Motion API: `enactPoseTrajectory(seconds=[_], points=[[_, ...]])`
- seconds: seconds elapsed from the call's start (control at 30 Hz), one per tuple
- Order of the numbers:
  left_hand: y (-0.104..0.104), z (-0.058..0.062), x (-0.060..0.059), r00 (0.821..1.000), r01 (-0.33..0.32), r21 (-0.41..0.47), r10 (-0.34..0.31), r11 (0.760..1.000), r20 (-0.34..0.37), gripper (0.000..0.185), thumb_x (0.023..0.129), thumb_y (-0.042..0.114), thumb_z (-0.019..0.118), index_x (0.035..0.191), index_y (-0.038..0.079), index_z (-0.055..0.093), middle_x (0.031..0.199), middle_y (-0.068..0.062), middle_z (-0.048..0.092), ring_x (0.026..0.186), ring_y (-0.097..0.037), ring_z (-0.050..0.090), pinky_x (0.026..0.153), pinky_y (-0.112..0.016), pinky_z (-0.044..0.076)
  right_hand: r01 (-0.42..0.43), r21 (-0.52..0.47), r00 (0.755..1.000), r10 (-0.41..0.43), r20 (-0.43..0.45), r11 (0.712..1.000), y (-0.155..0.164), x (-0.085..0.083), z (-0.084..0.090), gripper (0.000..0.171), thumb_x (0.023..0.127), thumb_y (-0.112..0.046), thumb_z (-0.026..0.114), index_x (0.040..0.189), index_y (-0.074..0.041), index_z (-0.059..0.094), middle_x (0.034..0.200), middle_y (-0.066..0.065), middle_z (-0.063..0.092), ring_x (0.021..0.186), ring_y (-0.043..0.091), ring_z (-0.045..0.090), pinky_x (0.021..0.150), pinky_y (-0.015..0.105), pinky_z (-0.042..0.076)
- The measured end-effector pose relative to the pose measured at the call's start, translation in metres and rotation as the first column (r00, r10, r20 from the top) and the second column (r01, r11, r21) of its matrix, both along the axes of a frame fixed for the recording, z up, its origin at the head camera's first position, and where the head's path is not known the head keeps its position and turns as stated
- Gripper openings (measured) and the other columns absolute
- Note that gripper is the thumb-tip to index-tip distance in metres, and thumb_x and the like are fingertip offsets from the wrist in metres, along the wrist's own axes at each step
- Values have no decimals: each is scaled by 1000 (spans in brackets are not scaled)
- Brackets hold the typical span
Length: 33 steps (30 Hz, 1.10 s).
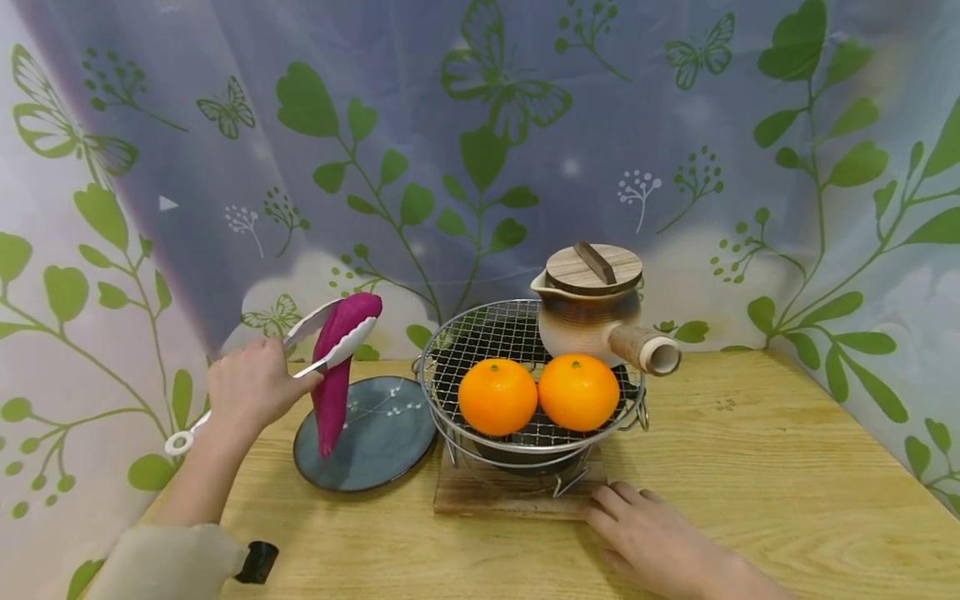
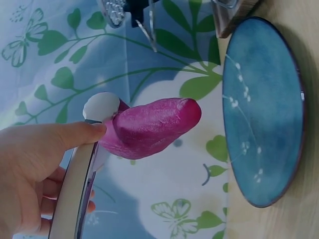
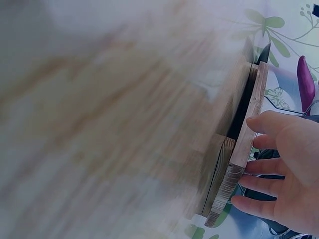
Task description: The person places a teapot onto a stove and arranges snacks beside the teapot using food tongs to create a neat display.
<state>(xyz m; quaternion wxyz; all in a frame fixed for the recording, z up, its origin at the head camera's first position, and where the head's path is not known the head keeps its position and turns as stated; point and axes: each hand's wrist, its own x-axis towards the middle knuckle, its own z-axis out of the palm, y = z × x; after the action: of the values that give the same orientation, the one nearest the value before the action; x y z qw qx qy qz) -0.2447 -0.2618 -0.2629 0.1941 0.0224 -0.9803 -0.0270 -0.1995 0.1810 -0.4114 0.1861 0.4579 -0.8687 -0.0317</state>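
Note:
My left hand [image 1: 251,383] grips a pair of white-tipped tongs [image 2: 75,184], thumb along one arm. Pinched in the tongs' tips is a purple sweet potato [image 1: 337,367], hanging upright with its thin end down. In the head view its lower end overlaps the dark blue plate [image 1: 390,442]; in the left wrist view it is clear of the plate. My right hand [image 1: 656,533] touches the front right corner of the wooden board [image 1: 510,496] under the grill, fingers extended along the edge in the right wrist view [image 3: 294,169].
On the round wire grill [image 1: 487,325] sit two oranges, a left one [image 1: 497,397] and a right one [image 1: 579,392]. Behind them stands a brown-and-cream teapot [image 1: 585,321] with a wooden lid, its side handle [image 1: 645,348] jutting right past the rim. A patterned curtain [image 1: 420,125] hangs behind the table.

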Motion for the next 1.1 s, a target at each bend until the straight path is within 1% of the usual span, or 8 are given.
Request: enactPoseTrajectory(seconds=[0.13,0.3,0.47,0.57,0.67,0.83,1.0,1.1], points=[[1,8,0,1000,4,14,-4,1000,6,51,73,46,71,78,-1,52,61,-10,48,53,-28,47,43,-38,36,5,6,1000,-5,12,1000,0,1,1,47,72,-30,76,113,-14,59,106,4,52,93,22,54,69,38,50],[5,19,-1,1000,8,17,-8,1000,22,49,74,48,71,73,3,50,61,-8,47,55,-26,45,44,-35,34,19,35,999,-20,43,999,0,1,2,45,75,-30,74,114,-14,58,108,6,53,94,25,54,69,39,50],[9,30,-2,1000,10,12,-10,1000,3,51,74,49,70,76,3,51,64,-9,48,57,-28,48,45,-36,35,10,24,1000,-11,22,1000,1,1,3,46,74,-30,75,113,-14,58,106,4,53,94,23,54,69,39,50],[11,36,-3,1000,8,16,-8,1000,6,51,75,50,69,80,2,51,66,-10,49,59,-30,49,46,-37,36,2,21,1000,-3,15,1000,0,0,4,47,73,-30,75,114,-14,58,105,4,53,93,22,53,70,38,49],[13,39,-4,1000,12,21,-12,1000,6,50,75,50,68,79,4,51,66,-10,48,60,-30,49,47,-39,36,2,35,1000,-3,25,999,1,0,5,48,74,-30,75,116,-13,58,106,4,52,94,22,53,70,38,49],[17,43,-5,1000,26,18,-26,1000,-1,49,75,51,67,76,5,50,66,-9,48,61,-31,50,48,-41,37,-2,42,1000,2,12,999,0,0,7,49,73,-32,76,115,-14,58,106,3,53,92,21,53,67,38,50],[21,45,-6,999,40,21,-40,999,2,48,75,51,66,73,6,49,65,-9,48,62,-31,51,48,-41,37,-3,58,999,0,43,998,2,-1,9,50,73,-31,75,115,-13,58,107,5,53,93,22,54,70,37,50],[22,49,-6,999,40,22,-40,999,10,49,74,51,67,72,6,48,65,-9,48,63,-31,51,48,-41,37,-9,69,999,6,49,998,1,-2,12,49,72,-30,75,114,-12,58,106,5,53,92,22,54,72,37,50]])
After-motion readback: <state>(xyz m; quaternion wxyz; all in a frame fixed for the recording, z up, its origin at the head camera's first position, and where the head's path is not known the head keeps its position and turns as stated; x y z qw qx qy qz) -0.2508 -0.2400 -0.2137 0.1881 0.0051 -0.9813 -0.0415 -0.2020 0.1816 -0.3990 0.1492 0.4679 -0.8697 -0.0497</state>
